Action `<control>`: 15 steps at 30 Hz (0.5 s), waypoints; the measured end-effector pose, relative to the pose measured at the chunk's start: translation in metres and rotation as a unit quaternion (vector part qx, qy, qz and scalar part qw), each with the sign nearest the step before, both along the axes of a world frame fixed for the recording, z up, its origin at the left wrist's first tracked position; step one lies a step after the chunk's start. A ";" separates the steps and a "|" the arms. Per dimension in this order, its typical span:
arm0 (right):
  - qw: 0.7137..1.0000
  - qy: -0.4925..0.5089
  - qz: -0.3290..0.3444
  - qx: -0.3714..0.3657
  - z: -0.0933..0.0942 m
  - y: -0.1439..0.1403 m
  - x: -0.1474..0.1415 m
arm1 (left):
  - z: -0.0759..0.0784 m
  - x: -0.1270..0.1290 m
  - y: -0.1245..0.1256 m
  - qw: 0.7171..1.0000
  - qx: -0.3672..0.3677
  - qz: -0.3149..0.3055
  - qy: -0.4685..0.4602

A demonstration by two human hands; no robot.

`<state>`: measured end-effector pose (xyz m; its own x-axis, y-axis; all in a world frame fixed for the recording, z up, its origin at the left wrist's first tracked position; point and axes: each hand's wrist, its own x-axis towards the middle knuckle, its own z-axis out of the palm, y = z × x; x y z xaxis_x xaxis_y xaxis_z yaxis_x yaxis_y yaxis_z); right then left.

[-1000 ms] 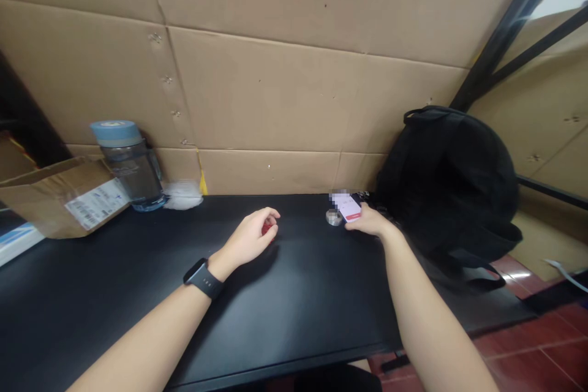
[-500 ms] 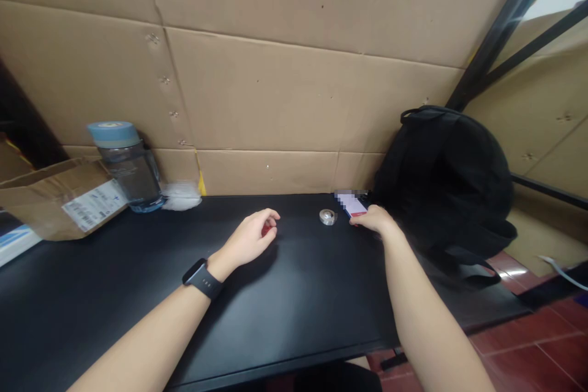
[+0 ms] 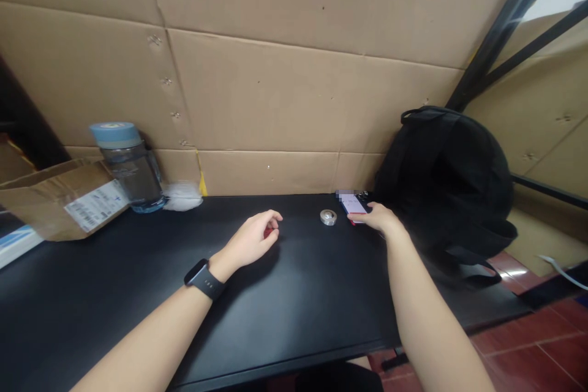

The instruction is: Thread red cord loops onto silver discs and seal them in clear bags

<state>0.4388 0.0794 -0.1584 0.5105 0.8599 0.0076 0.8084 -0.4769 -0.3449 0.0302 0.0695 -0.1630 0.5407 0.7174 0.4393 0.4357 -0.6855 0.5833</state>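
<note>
My left hand [image 3: 255,237], with a dark watch [image 3: 202,277] on its wrist, hovers over the black table with curled fingers. A small red object [image 3: 268,232] shows inside the curl; its kind is mostly hidden. On the right, my right hand [image 3: 383,218] is at the near end of a phone [image 3: 353,204] that lies with its lit screen up. The thumb reaches over the phone's red-coloured lower edge, apart from the forefinger at its right side; the other fingers are hidden. Between the hands lies a small roll of clear tape [image 3: 328,217].
A black backpack [image 3: 452,177] stands on the right. At the left are a blue-lidded water bottle [image 3: 133,174], a brown paper bag [image 3: 59,208] with a label and a white packet [image 3: 184,196]. Cardboard [image 3: 266,104] walls the back of the black table [image 3: 294,312].
My right hand has shifted slightly right and its forefinger has come into view apart from the thumb. More of the phone's lower end shows. My left hand keeps its curl.
</note>
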 end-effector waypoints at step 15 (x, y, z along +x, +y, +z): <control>0.977 -0.080 0.169 0.098 0.020 -0.010 -0.063 | 0.013 -0.035 0.024 0.993 0.062 0.072 0.070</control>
